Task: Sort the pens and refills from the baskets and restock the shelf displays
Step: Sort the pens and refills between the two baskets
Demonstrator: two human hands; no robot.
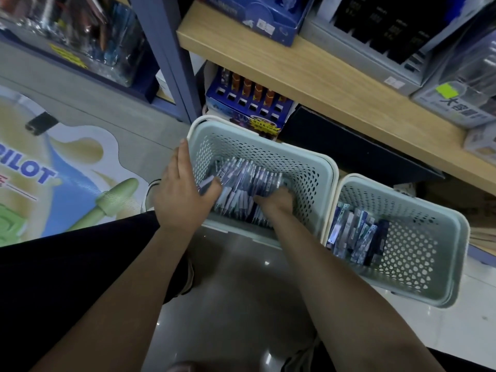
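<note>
Both hands work the left basket (308, 167) on the floor: we judge our left hand (179, 194) pinches pens (249, 175) to gather them, our right hand (276, 202) buried, grip indeterminable, refills (357, 234) alongside.

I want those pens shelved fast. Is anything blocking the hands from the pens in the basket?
Nothing visible. Both the left hand and right hand are already down among the pens in the open-topped left basket.

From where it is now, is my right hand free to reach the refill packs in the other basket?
Probably yes. The right hand is among pens in the left basket; the refill packs lie uncovered in the open-topped right basket beside it.
</note>
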